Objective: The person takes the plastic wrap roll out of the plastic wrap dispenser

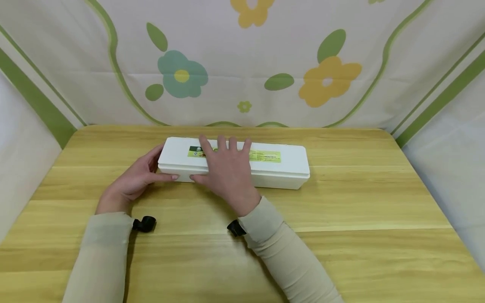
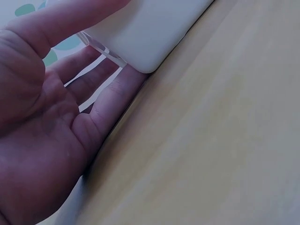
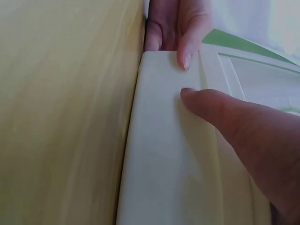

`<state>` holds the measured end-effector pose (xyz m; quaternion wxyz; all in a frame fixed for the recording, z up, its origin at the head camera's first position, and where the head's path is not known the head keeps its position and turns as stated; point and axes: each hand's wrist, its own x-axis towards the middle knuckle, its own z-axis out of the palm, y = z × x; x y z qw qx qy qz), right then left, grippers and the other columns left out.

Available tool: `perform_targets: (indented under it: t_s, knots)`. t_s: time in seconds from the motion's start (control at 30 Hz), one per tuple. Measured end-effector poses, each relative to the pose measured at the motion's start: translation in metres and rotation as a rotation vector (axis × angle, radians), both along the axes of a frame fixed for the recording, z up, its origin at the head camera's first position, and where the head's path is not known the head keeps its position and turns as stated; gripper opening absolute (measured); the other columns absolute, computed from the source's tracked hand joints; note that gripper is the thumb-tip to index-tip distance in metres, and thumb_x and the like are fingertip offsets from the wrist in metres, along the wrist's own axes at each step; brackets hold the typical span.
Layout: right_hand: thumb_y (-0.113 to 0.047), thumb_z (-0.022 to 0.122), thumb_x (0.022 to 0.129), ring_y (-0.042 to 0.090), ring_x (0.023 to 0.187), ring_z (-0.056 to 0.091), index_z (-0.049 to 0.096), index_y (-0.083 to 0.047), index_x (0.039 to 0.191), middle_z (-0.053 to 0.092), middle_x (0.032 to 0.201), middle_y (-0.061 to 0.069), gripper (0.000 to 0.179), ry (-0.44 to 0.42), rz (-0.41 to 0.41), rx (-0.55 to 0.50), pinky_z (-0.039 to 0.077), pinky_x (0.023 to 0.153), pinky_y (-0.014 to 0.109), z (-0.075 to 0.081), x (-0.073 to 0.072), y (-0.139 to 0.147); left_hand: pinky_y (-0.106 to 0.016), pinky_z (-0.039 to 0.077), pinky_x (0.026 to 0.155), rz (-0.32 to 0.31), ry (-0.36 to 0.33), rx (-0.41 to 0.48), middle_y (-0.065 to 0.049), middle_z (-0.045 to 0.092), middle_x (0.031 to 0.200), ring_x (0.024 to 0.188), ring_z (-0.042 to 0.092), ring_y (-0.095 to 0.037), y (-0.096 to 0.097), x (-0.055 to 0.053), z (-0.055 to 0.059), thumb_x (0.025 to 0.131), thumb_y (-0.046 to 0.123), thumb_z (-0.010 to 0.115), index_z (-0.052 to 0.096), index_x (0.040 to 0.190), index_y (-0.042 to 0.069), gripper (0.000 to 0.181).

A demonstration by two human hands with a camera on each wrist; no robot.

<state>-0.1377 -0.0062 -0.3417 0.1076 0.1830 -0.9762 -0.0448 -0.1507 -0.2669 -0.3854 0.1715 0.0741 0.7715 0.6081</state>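
A long white lidded box (image 1: 280, 182), which looks like foam, lies on the table with a yellow-green label (image 1: 269, 156) on its lid. My left hand (image 1: 138, 174) holds its left end, the thumb along the front side and the other fingers round the end, partly hidden. In the left wrist view, the fingers of that hand (image 2: 51, 117) are bent behind the box's corner. My right hand (image 1: 231, 170) spans the lid, fingers spread to the far edge and covering part of the label. Its thumb (image 3: 211, 105) presses the front side, close to the left thumb.
The wooden table (image 1: 363, 210) extends on both sides of the box and in front of it. Behind it hangs a pale cloth (image 1: 235, 54) with flowers and leaves. Black wrist devices (image 1: 145, 224) sit at both sleeve cuffs.
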Motion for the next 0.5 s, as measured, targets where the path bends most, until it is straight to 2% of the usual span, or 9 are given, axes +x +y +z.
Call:
perform_targets:
  t_s: [0.17, 0.4, 0.5]
  knots:
    - [-0.093, 0.062, 0.082, 0.034, 0.141, 0.052, 0.038, -0.040, 0.164, 0.061, 0.142, 0.009, 0.101, -0.008, -0.028, -0.002, 0.041, 0.112, 0.064, 0.0020, 0.0008, -0.0035, -0.021, 0.052, 0.099, 0.013, 0.007, 0.009, 0.000, 0.041, 0.163, 0.131, 0.049, -0.019, -0.0002, 0.0010, -0.0010, 0.093, 0.002, 0.082, 0.028, 0.171, 0.035, 0.101]
    - [-0.089, 0.065, 0.083, 0.034, 0.132, 0.060, 0.041, -0.034, 0.162, 0.064, 0.138, 0.008, 0.100, -0.003, -0.018, 0.003, 0.041, 0.111, 0.066, 0.0022, 0.0028, -0.0033, -0.021, 0.052, 0.099, -0.010, 0.029, 0.022, 0.000, 0.044, 0.160, 0.131, 0.049, -0.020, 0.0012, 0.0018, -0.0013, 0.093, 0.002, 0.083, 0.029, 0.171, 0.033, 0.100]
    - [-0.090, 0.064, 0.083, 0.034, 0.133, 0.059, 0.040, -0.033, 0.163, 0.064, 0.139, 0.009, 0.102, 0.003, -0.002, 0.010, 0.042, 0.111, 0.065, 0.0014, 0.0026, -0.0035, -0.020, 0.052, 0.099, -0.006, 0.028, 0.021, 0.000, 0.044, 0.160, 0.131, 0.049, -0.020, 0.0008, 0.0019, -0.0011, 0.092, 0.001, 0.083, 0.030, 0.171, 0.033, 0.100]
